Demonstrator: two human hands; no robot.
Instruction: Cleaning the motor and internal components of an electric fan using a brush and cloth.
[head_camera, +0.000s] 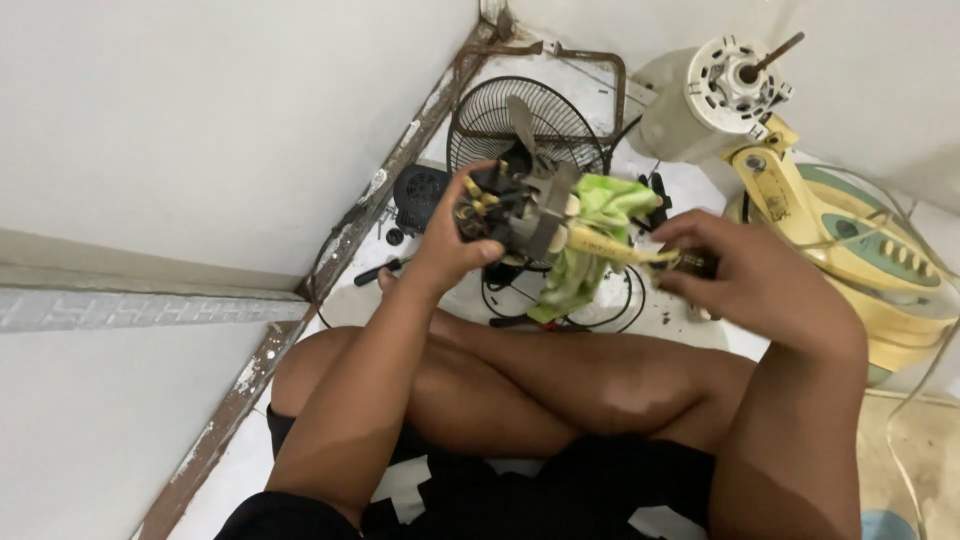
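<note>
Fingers (478, 200) grip fan motor (510, 205) (green rag (590, 240) beside).

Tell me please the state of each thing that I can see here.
Left hand: closed around the fan motor, lifted.
Right hand: fingers pinching the yellowish tool.
Green cloth: crumpled, hanging by the motor.
Fan guard: detached, lying on the floor.
Yellow fan stand: dismantled, motor housing open, shaft bare.
</note>
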